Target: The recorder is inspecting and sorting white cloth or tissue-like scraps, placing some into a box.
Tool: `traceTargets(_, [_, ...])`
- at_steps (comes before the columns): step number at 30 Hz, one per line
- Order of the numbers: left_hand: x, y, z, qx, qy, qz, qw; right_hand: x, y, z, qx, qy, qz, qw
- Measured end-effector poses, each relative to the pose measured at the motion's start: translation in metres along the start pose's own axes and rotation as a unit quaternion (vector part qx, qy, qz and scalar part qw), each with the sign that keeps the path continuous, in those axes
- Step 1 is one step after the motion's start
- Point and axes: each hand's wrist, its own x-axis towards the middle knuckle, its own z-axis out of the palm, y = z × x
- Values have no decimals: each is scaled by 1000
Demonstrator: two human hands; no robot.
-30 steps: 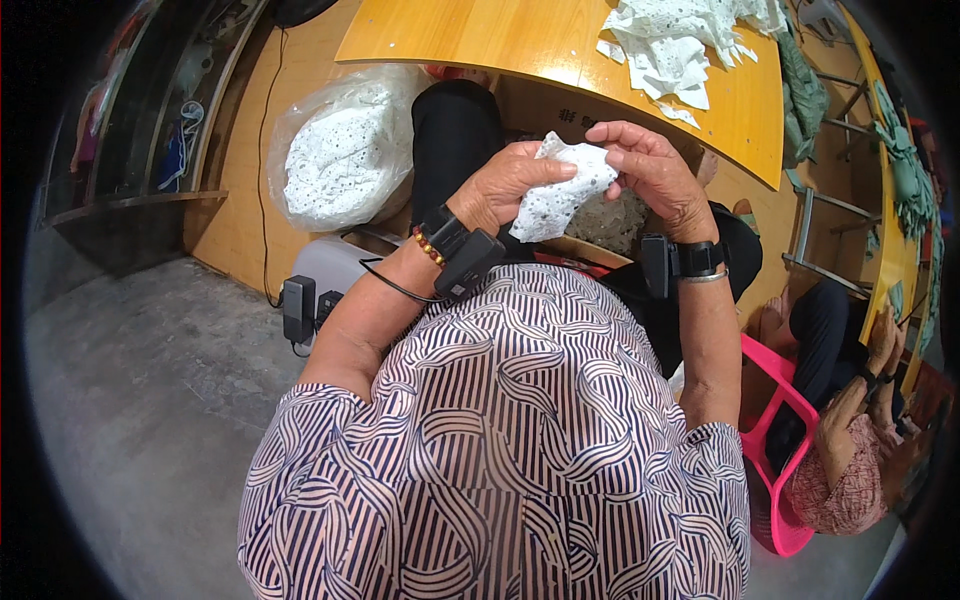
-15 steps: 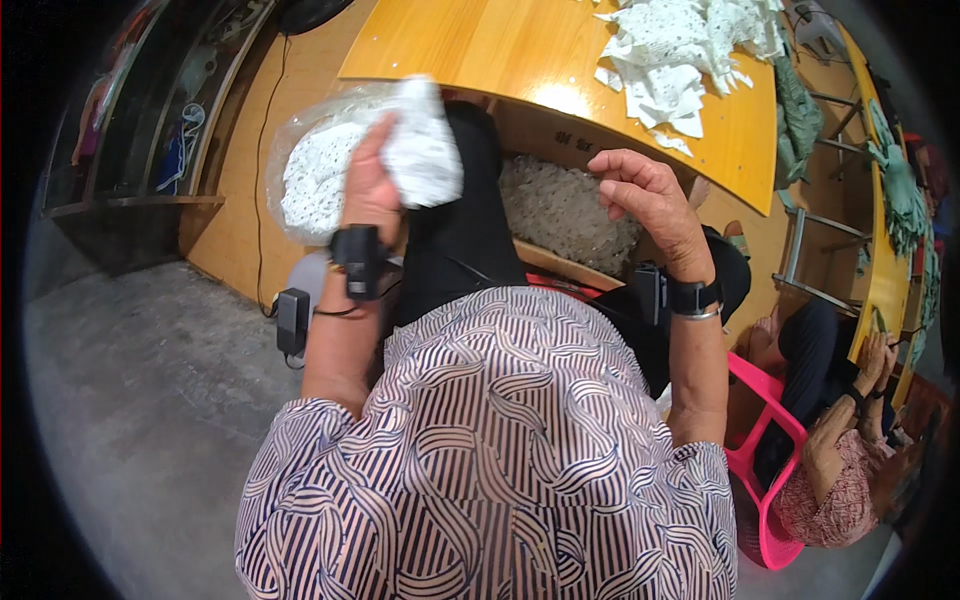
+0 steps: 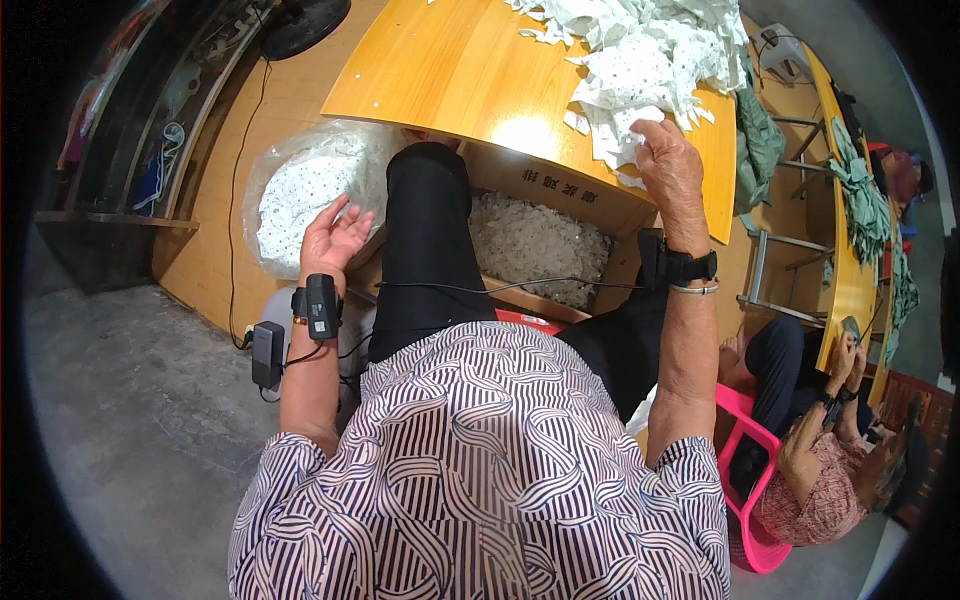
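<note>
With the left hand (image 3: 335, 237) spread empty over the clear bag (image 3: 300, 195), the right hand's (image 3: 668, 172) fingers should pinch just one white piece (image 3: 640, 125) from the pile (image 3: 650, 50) at the table's (image 3: 450, 70) near edge.

A long wooden table (image 3: 440, 70) catches a bright glare under overhead light above a grey concrete floor (image 3: 130, 420). A pink plastic chair (image 3: 750, 480) stands to the right, a dark glass cabinet (image 3: 130, 150) to the left.
</note>
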Motion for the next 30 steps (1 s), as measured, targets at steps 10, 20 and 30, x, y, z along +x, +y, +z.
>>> traceTargets(10, [-73, -90, 160, 151, -398, -83, 901, -25, -27, -34, 300, -48, 14, 953])
traceTargets(20, [-71, -177, 175, 160, -340, -260, 890, -76, -50, -21, 240, -79, -161, 954])
traceTargets(30, [-53, -194, 182, 149, -295, -120, 936, -67, -52, -23, 318, -117, -158, 927])
